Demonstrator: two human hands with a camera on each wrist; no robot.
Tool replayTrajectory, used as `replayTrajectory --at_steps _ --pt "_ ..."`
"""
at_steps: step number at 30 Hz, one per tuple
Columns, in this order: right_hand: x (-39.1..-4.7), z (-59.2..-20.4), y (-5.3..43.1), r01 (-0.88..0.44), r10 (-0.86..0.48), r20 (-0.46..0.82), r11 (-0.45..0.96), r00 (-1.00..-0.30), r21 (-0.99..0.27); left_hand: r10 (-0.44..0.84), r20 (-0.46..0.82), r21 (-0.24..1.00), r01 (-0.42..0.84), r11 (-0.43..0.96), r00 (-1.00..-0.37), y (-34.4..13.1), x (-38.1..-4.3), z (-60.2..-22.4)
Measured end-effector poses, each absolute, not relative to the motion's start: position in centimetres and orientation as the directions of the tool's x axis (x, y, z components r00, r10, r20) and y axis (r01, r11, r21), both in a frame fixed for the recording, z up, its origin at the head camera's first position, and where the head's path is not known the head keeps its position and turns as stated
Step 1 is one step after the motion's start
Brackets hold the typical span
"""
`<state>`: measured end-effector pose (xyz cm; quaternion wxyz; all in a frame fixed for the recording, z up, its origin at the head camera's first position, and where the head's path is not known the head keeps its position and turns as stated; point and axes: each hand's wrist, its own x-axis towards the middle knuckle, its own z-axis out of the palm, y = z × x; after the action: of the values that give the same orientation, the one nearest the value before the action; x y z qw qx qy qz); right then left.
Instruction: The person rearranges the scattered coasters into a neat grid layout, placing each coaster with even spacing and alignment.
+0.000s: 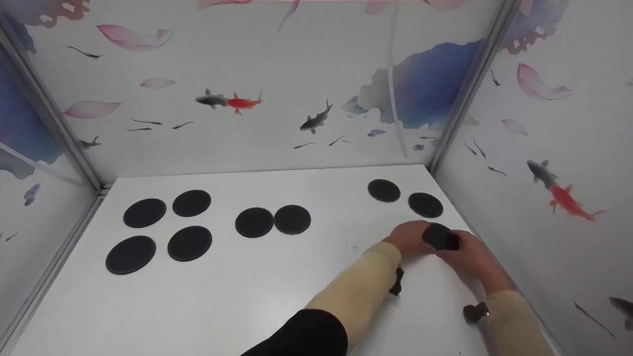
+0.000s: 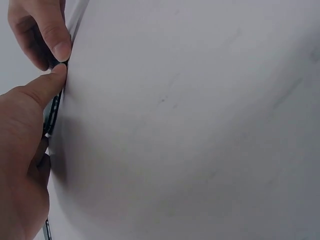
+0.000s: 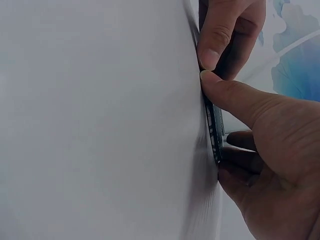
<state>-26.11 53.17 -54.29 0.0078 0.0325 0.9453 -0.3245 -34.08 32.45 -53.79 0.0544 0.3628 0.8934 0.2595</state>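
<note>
Evidently, I have the left hand (image 1: 411, 239) and right hand (image 1: 467, 253) pinching one black disc (image 1: 437, 236) by opposite sides, likely to keep it steady, near the right edge of the table (image 1: 222, 301); two flat discs (image 1: 426, 205) lie just beyond, toward the far right corner.

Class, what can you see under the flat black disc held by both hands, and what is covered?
Around the flat black disc, between the left hand and right hand, the flat white tabletop shows. The surface directly beneath is covered, so whatever lies there cannot be seen.
</note>
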Motion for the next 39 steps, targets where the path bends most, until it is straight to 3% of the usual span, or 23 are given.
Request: replayTrajectory --at_steps 3,12,24,39 --pt "-26.0 -54.3 53.2 0.089 0.07 -0.055 0.785 -0.996 -0.613 0.673 0.101 0.518 0.616 0.593 -0.733 32.0 -33.4 -53.3" --pt "-26.5 -54.1 52.4 0.096 0.073 -0.062 0.756 -0.995 -0.648 0.678 0.074 0.492 0.618 0.613 -0.731 31.7 -36.1 -55.1" --pt "-28.9 -53.6 49.5 0.02 0.027 0.002 0.758 -1.0 -0.652 0.682 0.125 0.476 0.647 0.596 -0.72 27.9 -37.7 -54.0" --pt "-31.4 -53.3 44.8 -0.013 -0.008 0.01 0.732 -1.0 -0.681 0.641 0.121 0.464 0.614 0.638 -0.758 22.4 -38.9 -53.2"
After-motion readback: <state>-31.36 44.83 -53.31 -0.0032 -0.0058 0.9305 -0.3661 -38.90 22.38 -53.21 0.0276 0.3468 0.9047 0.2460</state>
